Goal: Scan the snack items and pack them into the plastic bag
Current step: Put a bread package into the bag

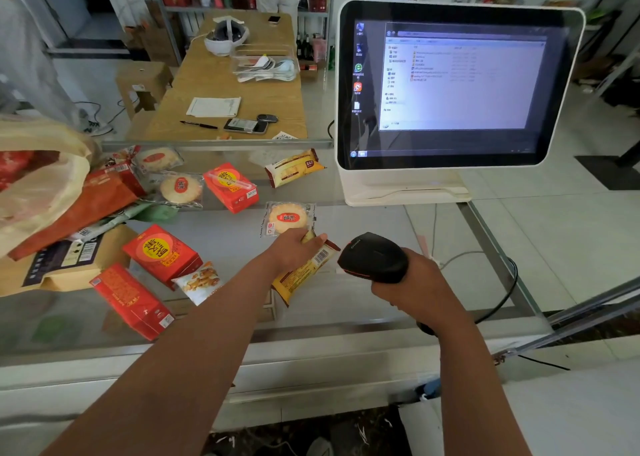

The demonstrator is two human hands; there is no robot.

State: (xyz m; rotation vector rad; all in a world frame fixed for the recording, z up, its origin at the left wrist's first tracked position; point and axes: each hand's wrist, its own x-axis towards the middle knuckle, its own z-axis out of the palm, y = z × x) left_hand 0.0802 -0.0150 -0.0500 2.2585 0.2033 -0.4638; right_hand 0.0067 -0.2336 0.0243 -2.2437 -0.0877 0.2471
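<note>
Beyond the glass counter [374,296] stood a wooden table [207,81] and a stool [143,78]; shelves [207,8] lined the back, pale tiles [571,220] underfoot.

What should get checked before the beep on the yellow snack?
1. The left hand holds the yellow packet: ok.
2. The barcode faces up, not covered by fingers: ok.
3. The right hand grips the scanner: ok.
4. The scanner nose points toward the barcode: ok, it seems.
5. The plastic bag has its mouth open for packing: cannot tell.
6. The screen is ready for scans: cannot tell, text blurred.
</note>
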